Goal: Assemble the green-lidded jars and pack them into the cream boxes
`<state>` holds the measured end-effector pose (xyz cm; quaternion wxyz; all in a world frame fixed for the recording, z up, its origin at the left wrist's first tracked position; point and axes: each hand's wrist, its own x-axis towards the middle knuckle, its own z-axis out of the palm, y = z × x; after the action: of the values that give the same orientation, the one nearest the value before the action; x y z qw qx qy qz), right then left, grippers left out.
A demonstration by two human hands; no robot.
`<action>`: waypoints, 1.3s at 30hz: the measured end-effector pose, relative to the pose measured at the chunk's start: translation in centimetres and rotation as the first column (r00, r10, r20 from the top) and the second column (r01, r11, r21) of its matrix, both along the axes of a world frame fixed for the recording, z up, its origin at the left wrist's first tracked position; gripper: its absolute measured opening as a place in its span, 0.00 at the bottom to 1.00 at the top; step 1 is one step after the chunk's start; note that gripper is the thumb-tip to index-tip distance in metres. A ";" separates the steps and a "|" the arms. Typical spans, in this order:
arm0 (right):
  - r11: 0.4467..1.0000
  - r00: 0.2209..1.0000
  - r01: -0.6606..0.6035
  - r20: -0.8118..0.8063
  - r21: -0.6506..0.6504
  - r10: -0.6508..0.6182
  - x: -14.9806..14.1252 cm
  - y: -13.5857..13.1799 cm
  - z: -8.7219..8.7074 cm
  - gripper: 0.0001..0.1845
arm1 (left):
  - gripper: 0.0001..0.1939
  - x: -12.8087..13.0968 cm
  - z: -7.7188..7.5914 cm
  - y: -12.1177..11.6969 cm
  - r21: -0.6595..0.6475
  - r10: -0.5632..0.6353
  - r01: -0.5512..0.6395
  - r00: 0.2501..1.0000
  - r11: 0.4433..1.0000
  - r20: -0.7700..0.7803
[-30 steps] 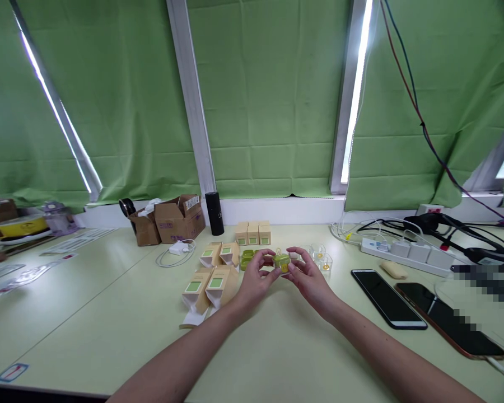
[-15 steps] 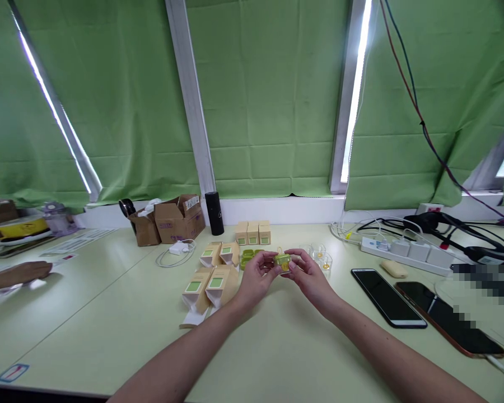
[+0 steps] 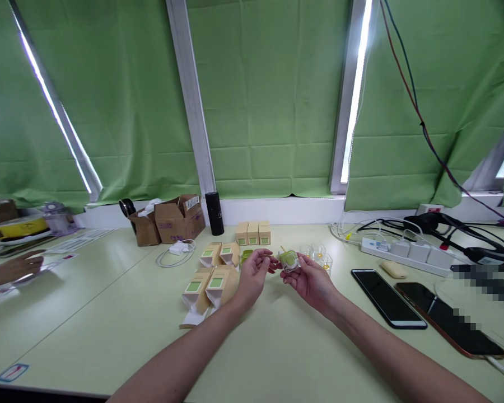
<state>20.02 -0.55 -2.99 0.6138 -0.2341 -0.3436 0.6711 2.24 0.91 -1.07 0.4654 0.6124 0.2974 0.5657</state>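
Pinched in the right hand (image 3: 313, 281), the jar (image 3: 289, 261) looked light.
Its stiff sides seemed grippable; the left hand (image 3: 252, 275) curled open nearby.

Small clear container (image 3: 289, 262) with green top, tilted, held above pale table (image 3: 252, 352) by right hand (image 3: 313, 284)

Pale table (image 3: 277, 347) with phones (image 3: 388, 298), cartons (image 3: 180, 218).

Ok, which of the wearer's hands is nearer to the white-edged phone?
The right. The right hand holds a small clear-and-green container to the left of the white-edged phone; the left hand is farther left, beside that container.
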 end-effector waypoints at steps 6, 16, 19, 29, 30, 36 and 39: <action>1.000 1.000 -0.005 -0.020 -0.007 0.005 -0.1 -0.1 0.2 0.12 | 0.18 -0.1 -0.3 0.3 0.001 0.004 -0.004 1.000 1.000 -0.014; 0.999 0.999 0.031 0.023 0.021 -0.032 -0.3 -0.6 0.4 0.25 | 0.25 0.0 -0.3 0.4 0.010 0.002 -0.002 0.998 1.000 -0.068; 0.996 0.994 0.079 0.074 0.031 -0.081 -0.3 -0.6 0.1 0.27 | 0.30 0.1 -0.6 0.6 -0.005 -0.021 0.021 0.994 1.000 -0.104; 0.991 0.990 0.111 0.079 0.071 -0.117 -0.1 -0.7 0.4 0.27 | 0.35 0.0 -0.5 0.6 -0.131 -0.200 0.186 0.975 0.974 -0.101; 0.992 0.991 0.109 0.070 0.060 -0.113 0.0 -0.7 0.5 0.27 | 0.35 0.0 -0.4 0.5 -0.134 -0.214 0.202 0.974 0.970 -0.078; 0.995 0.983 0.100 0.154 0.002 -0.099 0.7 -0.3 0.1 0.24 | 0.32 -0.1 0.1 0.2 -0.104 -0.217 0.214 0.976 0.971 -0.016; 0.991 0.974 0.129 0.193 -0.019 -0.123 0.9 -0.1 -0.1 0.23 | 0.29 -0.1 0.4 0.0 -0.093 -0.206 0.206 0.979 0.974 0.003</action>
<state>20.90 -0.68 -3.11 0.6156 -0.3285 -0.3746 0.6106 2.12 0.90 -0.68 0.5485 0.6194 0.2599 0.4980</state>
